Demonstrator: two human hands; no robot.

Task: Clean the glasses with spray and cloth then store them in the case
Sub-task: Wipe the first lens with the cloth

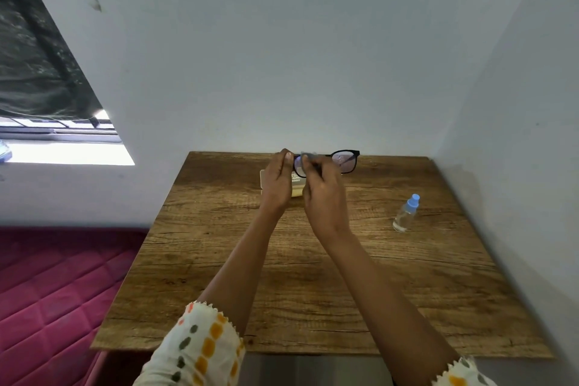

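Home bedroom, quilted magenta mattress [53,285] beside wooden table [282,291], curtained window [47,88]

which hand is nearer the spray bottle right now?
Right. The right hand is at the glasses, wiping a lens with the cloth, on the spray bottle's side. The left hand grips the frame's far end, farther from the bottle.

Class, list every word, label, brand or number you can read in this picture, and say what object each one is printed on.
No text can be read.
Beige case behind the hands: a few dark printed lines, too small and blurred to read.
Spray bottle: no label visible.
Glasses: no brand mark can be made out on the frame.
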